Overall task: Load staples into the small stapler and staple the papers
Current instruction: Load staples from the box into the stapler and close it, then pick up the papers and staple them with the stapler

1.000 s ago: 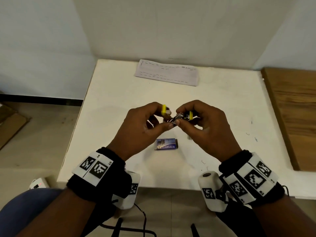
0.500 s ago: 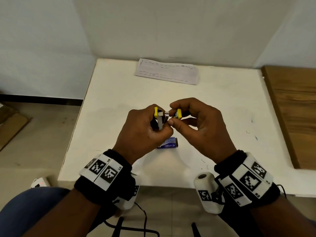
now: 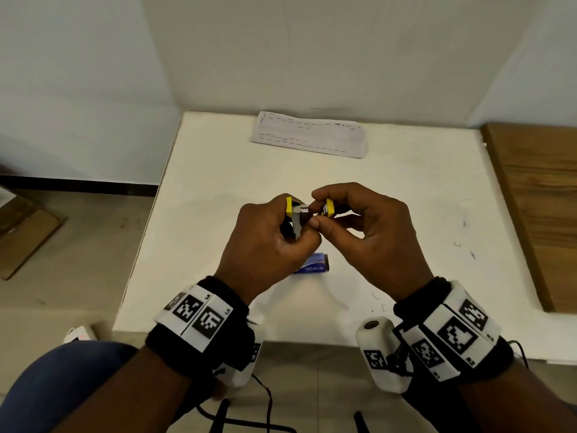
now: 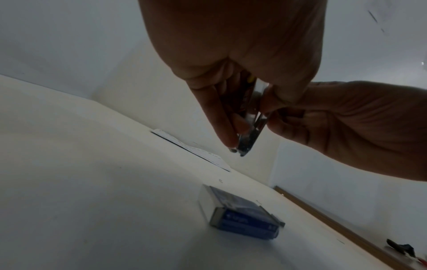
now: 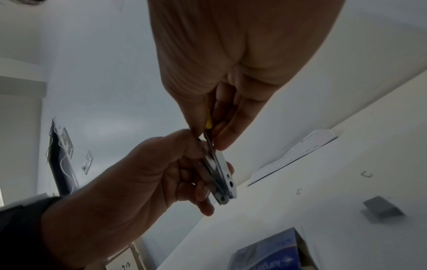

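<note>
Two hands meet mid-frame above the white surface [image 3: 218, 170]. Papers [image 3: 309, 135] lie flat at the upper centre, well apart from both hands and not stapled yet. A blue staple box [image 3: 313, 265] sits just below the hands (label reads "kangaro", I think). The left hand [image 3: 268, 245] is curled round the small stapler [image 3: 298, 215], its long axis roughly upright. The right hand [image 3: 371, 226] pinches the yellow-tipped pusher [image 3: 327, 207], which points sideways into it, so I'd guess loading is midway.
</note>
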